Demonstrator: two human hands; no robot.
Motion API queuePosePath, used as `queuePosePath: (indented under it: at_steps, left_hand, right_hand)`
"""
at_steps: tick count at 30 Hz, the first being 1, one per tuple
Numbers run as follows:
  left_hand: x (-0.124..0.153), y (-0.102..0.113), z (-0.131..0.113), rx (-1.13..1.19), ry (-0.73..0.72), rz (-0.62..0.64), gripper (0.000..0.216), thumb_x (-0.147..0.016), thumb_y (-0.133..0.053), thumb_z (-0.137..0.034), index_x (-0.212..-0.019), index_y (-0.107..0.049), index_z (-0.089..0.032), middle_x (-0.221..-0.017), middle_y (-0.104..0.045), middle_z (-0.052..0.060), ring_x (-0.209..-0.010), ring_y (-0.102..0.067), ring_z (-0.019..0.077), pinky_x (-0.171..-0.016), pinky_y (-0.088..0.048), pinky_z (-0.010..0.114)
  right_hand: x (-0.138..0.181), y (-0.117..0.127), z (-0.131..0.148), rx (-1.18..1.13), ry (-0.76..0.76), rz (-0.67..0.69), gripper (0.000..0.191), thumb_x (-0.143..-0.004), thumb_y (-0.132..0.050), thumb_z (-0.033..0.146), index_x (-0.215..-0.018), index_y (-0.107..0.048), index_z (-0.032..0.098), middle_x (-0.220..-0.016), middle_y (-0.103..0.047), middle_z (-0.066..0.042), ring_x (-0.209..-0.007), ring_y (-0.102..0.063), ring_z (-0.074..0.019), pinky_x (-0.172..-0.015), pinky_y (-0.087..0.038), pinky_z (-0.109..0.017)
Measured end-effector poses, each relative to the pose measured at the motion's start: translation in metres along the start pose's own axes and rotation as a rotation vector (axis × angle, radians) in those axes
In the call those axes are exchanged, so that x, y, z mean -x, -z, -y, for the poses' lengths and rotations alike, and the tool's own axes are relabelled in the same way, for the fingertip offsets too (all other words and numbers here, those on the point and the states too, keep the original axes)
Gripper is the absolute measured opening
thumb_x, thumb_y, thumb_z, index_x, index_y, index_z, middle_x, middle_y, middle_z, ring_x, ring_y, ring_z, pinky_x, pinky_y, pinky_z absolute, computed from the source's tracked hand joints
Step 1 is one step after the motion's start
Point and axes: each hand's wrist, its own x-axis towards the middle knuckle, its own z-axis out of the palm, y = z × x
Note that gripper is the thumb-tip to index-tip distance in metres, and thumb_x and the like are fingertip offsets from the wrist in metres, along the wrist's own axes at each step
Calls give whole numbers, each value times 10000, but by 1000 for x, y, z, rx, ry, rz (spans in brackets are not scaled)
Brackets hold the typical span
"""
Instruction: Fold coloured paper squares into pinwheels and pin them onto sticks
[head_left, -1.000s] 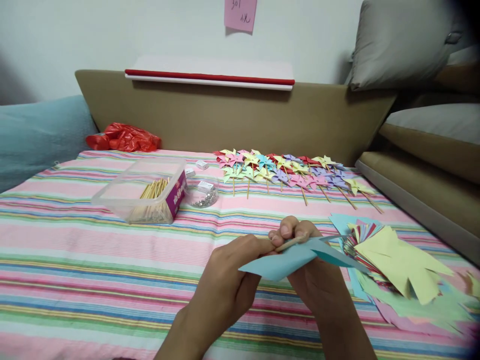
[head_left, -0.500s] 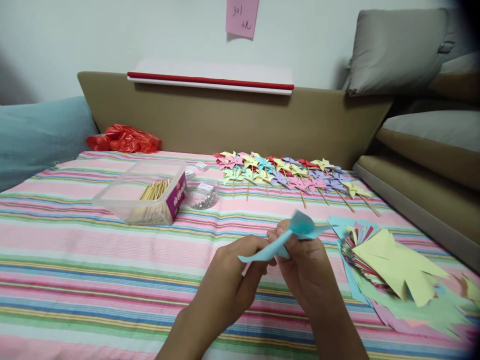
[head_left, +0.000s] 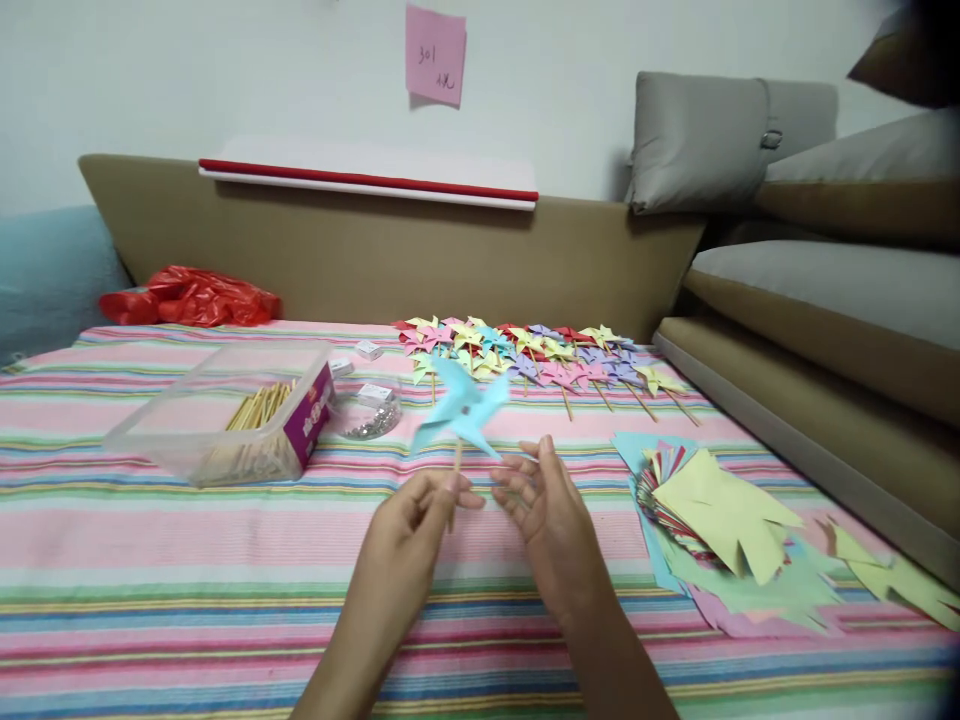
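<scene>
A light blue paper pinwheel [head_left: 463, 408] stands upright over the cloth on its thin wooden stick. My left hand [head_left: 411, 530] pinches that stick below the blades between thumb and fingers. Close by on the right, my right hand [head_left: 551, 520] holds nothing, its fingers apart and palm turned toward the pinwheel. Behind the blue blades lie several finished pinwheels [head_left: 559, 375] in pink, yellow, purple, red and blue. To the right is a pile of cut paper sheets, with a yellow sheet [head_left: 724, 510] on top.
On the left, a clear plastic box [head_left: 169, 430] holds wooden sticks [head_left: 262, 405]. Beside it sits a round clear container [head_left: 367, 415] of small metal pieces. A red plastic bag [head_left: 199, 297] lies at the back left. Stacked cushions [head_left: 817, 370] border the right side.
The blue paper was folded between both hands; now it shows as an open pinwheel on a stick in my left hand. My right hand has let go. The view has shifted right.
</scene>
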Motion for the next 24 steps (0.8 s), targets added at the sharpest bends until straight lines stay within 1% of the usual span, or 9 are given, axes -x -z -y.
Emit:
queuePosePath:
  at_steps: [1, 3, 5, 6, 8, 10, 15, 19, 24]
  left_hand:
    - [-1, 0, 3, 80, 12, -78, 339, -942, -575, -486, -935, -726, -182, -966, -744, 58, -974, -651, 217, -891, -447, 311]
    - [-4, 1, 10, 255, 58, -187, 352, -918, -616, -490, -1049, -729, -183, -1124, -743, 80, -1149, -620, 243, -1013, -408, 342]
    - [-7, 1, 17, 388, 118, -240, 377, -880, -669, -500, -1079, -730, -186, -1213, -724, 90, -1229, -586, 256, -1042, -399, 352]
    - [-8, 1, 20, 433, 143, -257, 383, -857, -696, -504, -1070, -736, -187, -1230, -721, 92, -1241, -580, 258, -1033, -409, 348]
    - [-9, 1, 24, 480, 175, -274, 391, -819, -735, -511, -1043, -751, -191, -1231, -725, 91, -1239, -584, 259, -998, -437, 331]
    - [-10, 1, 25, 486, 189, -275, 408, -793, -754, -526, -1032, -764, -195, -1227, -731, 89, -1229, -593, 259, -967, -460, 314]
    - [-5, -3, 23, 505, 245, -256, 489, -764, -760, -568, -1068, -763, -185, -1234, -728, 103, -1229, -603, 278, -939, -496, 315]
    - [-2, -8, 21, 505, 284, -220, 514, -735, -777, -563, -1062, -751, -167, -1208, -734, 119, -1175, -632, 298, -920, -521, 344]
    - [-8, -8, 22, 467, 230, -170, 497, -755, -758, -543, -1083, -716, -172, -1239, -715, 120, -1213, -610, 286, -995, -479, 348]
  right_hand:
    - [1, -1, -2, 114, -4, 58, 434, -832, -663, 631, -969, -668, 218, -954, -691, -36, -819, -666, -177, -762, -543, -316]
    - [7, -5, -7, 364, 16, 261, 424, -895, -587, 605, -901, -684, 193, -875, -680, -39, -742, -628, -167, -727, -509, -310]
    - [15, -12, -10, 543, 69, 447, 372, -947, -544, 522, -858, -679, 187, -809, -661, -24, -725, -597, -162, -701, -472, -296]
    - [19, -16, -12, 598, 104, 488, 341, -964, -531, 478, -848, -669, 189, -792, -649, -16, -725, -584, -159, -689, -456, -289]
    - [25, -22, -16, 668, 187, 488, 302, -979, -516, 403, -804, -638, 190, -765, -627, -4, -718, -563, -153, -674, -430, -281]
    - [28, -24, -21, 718, 256, 442, 286, -979, -518, 365, -770, -609, 192, -753, -617, -2, -709, -552, -150, -657, -410, -275]
    - [25, -22, -30, 780, 302, 389, 182, -949, -568, 330, -820, -593, 204, -794, -635, -5, -702, -569, -150, -615, -389, -260]
    - [28, -25, -35, 851, 449, 361, 252, -987, -472, 298, -763, -545, 210, -765, -605, -8, -701, -535, -157, -637, -371, -277]
    - [23, -21, -34, 916, 435, 282, 359, -1021, -394, 386, -757, -564, 212, -764, -641, -34, -706, -581, -177, -650, -415, -286]
